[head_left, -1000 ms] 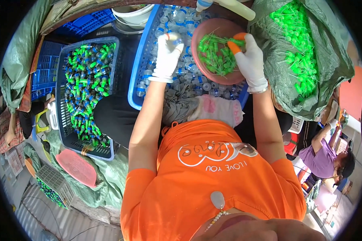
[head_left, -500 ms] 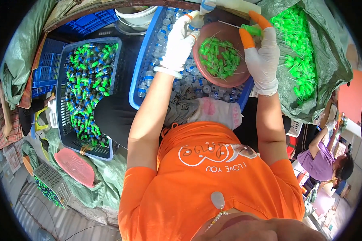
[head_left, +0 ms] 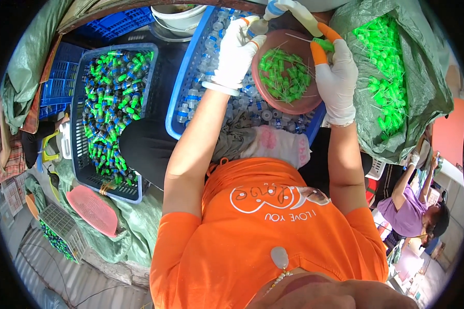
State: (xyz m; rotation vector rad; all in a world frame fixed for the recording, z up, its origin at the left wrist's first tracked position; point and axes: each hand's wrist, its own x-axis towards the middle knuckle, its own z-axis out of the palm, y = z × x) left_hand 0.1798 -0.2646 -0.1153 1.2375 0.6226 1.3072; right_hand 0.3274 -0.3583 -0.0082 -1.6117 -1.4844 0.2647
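My left hand (head_left: 234, 54), in a white glove with orange fingertips, is closed on a small clear bottle (head_left: 258, 27) at the far edge of a blue basket. Right by that bottle is a clear and white piece with a blue band (head_left: 274, 8), joined to a curved white tube (head_left: 304, 16). My right hand (head_left: 337, 77), gloved with orange covers on thumb and finger, pinches a green cap (head_left: 324, 45) whose thin white stem points left. Below my hands, a reddish-brown bowl (head_left: 294, 107) of similar green caps rests on the basket's many clear bottles (head_left: 203, 77).
The blue basket (head_left: 176, 110) lies before my lap. To its left stands a dark blue basket (head_left: 77, 149) heaped with green-capped bottles. On the right, a green sack (head_left: 423, 103) holds many green caps. A pink tray (head_left: 90, 211) lies lower left. Another person (head_left: 407, 211) works at right.
The banded piece and its white tube have shifted right, and the tube now curves between my hands. Both hands have moved slightly, each keeping its hold.
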